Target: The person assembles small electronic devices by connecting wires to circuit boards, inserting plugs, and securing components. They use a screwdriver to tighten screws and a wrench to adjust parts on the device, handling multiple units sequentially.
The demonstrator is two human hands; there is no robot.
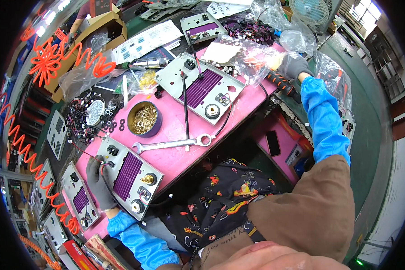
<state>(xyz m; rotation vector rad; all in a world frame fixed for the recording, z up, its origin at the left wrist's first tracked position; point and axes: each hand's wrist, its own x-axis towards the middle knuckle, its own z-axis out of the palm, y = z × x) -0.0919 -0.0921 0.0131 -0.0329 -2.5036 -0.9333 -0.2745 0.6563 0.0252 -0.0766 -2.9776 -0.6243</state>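
My left hand, in a grey glove, grips the left edge of a grey metal panel with a purple grille, black sockets, a brass fitting and loose wires. Off to the far right, my gloved right hand closes on the end of a clear plastic bag of small parts; its fingertips are partly hidden. A second grey panel with a purple grille lies at the middle of the pink mat. Between the two panels rest a combination wrench and a round tin of brass nuts or washers.
A narrower panel sits left of my left hand. An orange-handled tool lies below my right hand. Behind are a power screwdriver, paper sheets and a purple wire bundle. Orange coiled hose hangs at left.
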